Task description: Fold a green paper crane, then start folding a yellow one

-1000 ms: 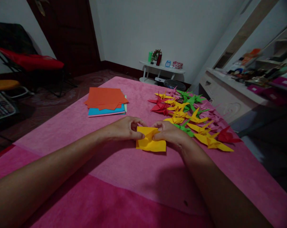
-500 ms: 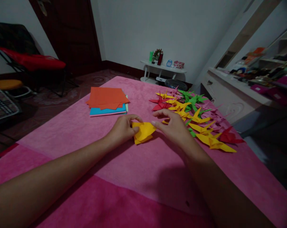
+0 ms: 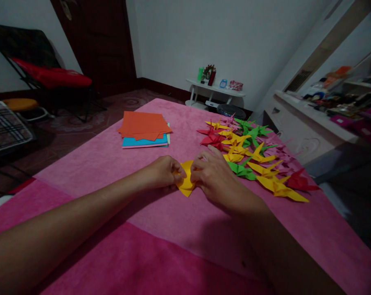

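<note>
A partly folded piece of yellow origami paper [image 3: 187,186] is between my two hands, just above or on the pink cloth; I cannot tell whether it touches. My left hand [image 3: 165,172] pinches its left edge between thumb and fingers. On the other side, my right hand [image 3: 211,174] has its fingers bent and closed on the right edge, hiding part of the paper. Close by on the right lie several folded paper cranes, among them a yellow crane [image 3: 279,187], a green crane [image 3: 242,170] and a red crane [image 3: 302,180].
A stack of square paper, with orange sheets [image 3: 145,124] over blue sheets [image 3: 145,141], lies at the back left of the pink-covered table [image 3: 90,159]. Beyond stand a small white shelf [image 3: 216,88], a chair with a red cushion [image 3: 53,76] and a cluttered dresser [image 3: 311,110].
My right hand has come in from the paper's upper right corner and closed on its right edge. The paper has turned so that one corner points toward me. The view has shifted slightly.
</note>
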Demonstrator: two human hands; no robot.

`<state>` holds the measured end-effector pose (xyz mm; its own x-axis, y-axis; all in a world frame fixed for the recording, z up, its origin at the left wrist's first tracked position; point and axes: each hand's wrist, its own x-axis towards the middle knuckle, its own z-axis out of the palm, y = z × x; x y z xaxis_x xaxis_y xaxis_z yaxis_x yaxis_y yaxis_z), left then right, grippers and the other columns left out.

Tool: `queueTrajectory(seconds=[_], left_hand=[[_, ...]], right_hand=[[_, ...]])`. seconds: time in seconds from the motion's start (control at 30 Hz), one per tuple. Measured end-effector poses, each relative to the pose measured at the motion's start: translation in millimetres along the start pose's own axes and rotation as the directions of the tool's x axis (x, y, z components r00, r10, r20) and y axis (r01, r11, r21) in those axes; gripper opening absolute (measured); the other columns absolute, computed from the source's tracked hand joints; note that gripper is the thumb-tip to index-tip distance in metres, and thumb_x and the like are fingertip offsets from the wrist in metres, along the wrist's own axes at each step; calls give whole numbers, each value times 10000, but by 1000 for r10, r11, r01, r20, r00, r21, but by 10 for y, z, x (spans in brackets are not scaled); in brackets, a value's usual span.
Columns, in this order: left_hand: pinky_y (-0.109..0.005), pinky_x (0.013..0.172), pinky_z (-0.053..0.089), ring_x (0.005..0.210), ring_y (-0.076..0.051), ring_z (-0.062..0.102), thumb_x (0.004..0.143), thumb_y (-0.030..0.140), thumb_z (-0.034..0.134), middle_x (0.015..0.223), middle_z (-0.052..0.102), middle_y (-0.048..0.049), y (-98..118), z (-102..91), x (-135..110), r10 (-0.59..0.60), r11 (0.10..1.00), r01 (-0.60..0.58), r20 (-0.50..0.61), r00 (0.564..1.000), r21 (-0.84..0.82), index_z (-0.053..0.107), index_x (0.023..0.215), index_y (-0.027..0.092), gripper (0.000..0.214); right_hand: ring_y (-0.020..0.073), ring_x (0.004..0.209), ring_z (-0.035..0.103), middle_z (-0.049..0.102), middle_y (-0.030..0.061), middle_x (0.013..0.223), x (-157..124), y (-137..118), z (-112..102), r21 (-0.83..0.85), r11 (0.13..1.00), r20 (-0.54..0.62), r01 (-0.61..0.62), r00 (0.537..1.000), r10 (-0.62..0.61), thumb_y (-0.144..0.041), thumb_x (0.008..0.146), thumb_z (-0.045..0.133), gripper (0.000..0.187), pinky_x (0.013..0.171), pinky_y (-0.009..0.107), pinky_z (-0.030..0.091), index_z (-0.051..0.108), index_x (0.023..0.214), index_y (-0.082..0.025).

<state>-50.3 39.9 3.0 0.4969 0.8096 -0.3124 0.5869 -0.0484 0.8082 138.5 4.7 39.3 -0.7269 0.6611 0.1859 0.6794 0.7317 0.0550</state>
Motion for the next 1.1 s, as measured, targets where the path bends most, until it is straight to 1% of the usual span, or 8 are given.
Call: queueTrajectory(seconds=[0.1,0.2,0.27,0.37,0.5,0.77,0.97,1.1], left_hand=[[-299,653,460,733,-196,628,724,272,646,815,685,-53,80,-105,-107,239,860,-163,-99,966,484,750,923,257,225],[-361,815,435,981,-245,582,744,263,641,1114,623,-83,188,-129,-201,484,648,-292,-84,871,703,764,880,278,184],[-347,845,420,1007,-230,570,765,228,613,1129,615,-82,230,-97,-228,578,593,-388,-38,815,706,760,862,254,178],[-285,732,424,789,-172,606,788,275,602,857,674,-64,206,-31,-202,613,608,-508,46,789,610,743,854,199,173],[-284,696,392,712,-168,611,743,364,674,779,697,-50,87,12,-113,617,622,-543,72,783,564,734,883,198,225],[-304,765,318,819,-150,620,824,259,617,866,708,8,7,56,-45,651,588,-561,71,756,583,723,887,262,123],[-265,745,351,817,-143,611,846,278,602,884,699,-13,-12,44,-19,623,640,-580,101,775,503,732,842,230,139],[-258,734,364,790,-140,610,848,290,597,865,698,-22,-29,45,-6,608,669,-573,94,788,474,736,819,220,158]], right_hand=[[205,898,478,645,34,800,-9,0,-9,9,1000,23,-7,1000,7,-92,830,586,195,948,415,257,726,809,-227],[203,887,475,650,35,807,-6,-3,-1,31,999,33,-31,999,30,-99,828,595,182,937,410,257,727,795,-219],[200,892,478,655,38,830,-4,4,11,59,997,39,-46,998,43,-95,824,597,172,929,406,257,722,808,-213],[195,883,492,655,42,816,-10,23,28,95,994,50,-62,997,58,-92,825,595,157,912,391,267,712,813,-197],[194,857,501,648,36,777,-24,45,41,129,989,54,-67,997,61,-135,828,617,110,875,372,285,700,786,-195],[194,865,497,619,46,814,-34,50,16,163,983,60,-88,995,80,-155,817,641,94,835,348,312,702,755,-189],[234,1092,459,573,56,1139,-67,100,-32,201,973,-53,-115,990,128,-148,761,696,105,940,390,326,732,815,-230],[267,1230,399,498,47,1313,-119,136,-7,221,968,-49,-120,990,133,-200,747,728,87,1025,444,294,741,817,-251]])
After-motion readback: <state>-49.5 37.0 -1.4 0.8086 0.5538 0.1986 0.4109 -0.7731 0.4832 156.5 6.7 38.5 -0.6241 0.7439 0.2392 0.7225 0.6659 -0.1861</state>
